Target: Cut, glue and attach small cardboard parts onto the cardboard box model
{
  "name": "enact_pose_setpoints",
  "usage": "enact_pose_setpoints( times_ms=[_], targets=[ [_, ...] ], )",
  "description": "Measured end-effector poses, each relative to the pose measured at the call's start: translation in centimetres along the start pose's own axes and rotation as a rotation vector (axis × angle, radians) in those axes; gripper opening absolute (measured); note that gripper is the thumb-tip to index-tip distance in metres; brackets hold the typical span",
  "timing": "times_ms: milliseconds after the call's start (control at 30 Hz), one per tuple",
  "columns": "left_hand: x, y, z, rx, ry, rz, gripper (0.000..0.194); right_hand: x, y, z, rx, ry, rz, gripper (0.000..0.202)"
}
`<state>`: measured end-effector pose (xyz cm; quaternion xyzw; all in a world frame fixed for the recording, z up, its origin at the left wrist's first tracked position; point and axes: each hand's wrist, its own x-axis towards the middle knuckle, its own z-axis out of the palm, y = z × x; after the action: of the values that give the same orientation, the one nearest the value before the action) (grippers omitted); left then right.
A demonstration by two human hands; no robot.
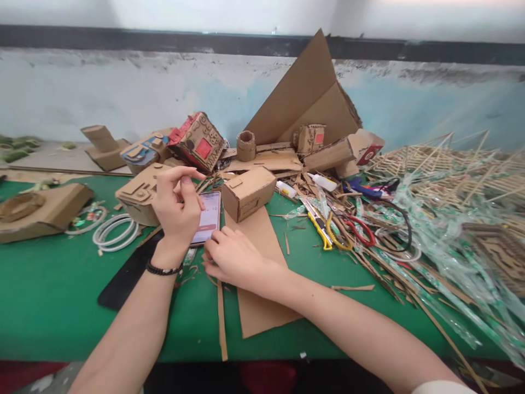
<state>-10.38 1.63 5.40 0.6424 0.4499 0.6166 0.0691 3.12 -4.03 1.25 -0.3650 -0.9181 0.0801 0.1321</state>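
A phone (207,219) with a lit screen lies on the green table (197,334). My left hand (177,207) is raised over the phone's left side, its fingers curled; whether anything is between them is hidden. By the phone's lower right edge rests my right hand (232,257), fingers bent together, nothing visible in them. Its wrist crosses a flat cardboard sheet (260,312). On the far end of that sheet stands a small cardboard box (250,194). A dark flat object (127,279) lies partly under my left forearm.
Cardboard models, including a red-painted one (199,142), line the back. To the right are a yellow cutter (320,230), red-handled scissors (363,231), glue bottles (286,189), cardboard scraps, clear plastic strips and a heap of thin sticks (435,169). White coiled tubing (116,232) lies left.
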Motion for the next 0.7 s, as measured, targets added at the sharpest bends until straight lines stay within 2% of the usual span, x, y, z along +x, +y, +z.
enact_pose_setpoints(
  times_ms=[133,267,433,533,633,700],
  targets=[
    [0.0,-0.5,0.3,-0.011,-0.01,0.025,0.019,-0.1,-0.7,0.0,-0.05,0.021,0.008,0.018],
    [0.1,-1.3,0.3,-0.003,-0.013,0.057,0.027,-0.1,-0.3,0.0,-0.074,0.048,-0.084,0.015],
    [-0.1,-1.7,0.0,0.021,0.013,0.047,0.026,0.1,0.7,0.3,-0.048,0.064,-0.184,0.013],
    [-0.3,-1.4,-0.2,-0.003,0.027,-0.008,0.022,0.3,0.5,0.3,-0.03,0.06,-0.202,0.015],
    [-0.3,-0.9,-0.2,-0.038,0.026,-0.045,0.021,-0.1,0.4,-0.6,0.014,0.065,-0.231,0.019],
    [-0.4,-0.7,-0.2,-0.053,0.045,-0.031,0.021,-1.1,1.0,-2.1,0.132,0.118,-0.247,0.021]
  ],
)
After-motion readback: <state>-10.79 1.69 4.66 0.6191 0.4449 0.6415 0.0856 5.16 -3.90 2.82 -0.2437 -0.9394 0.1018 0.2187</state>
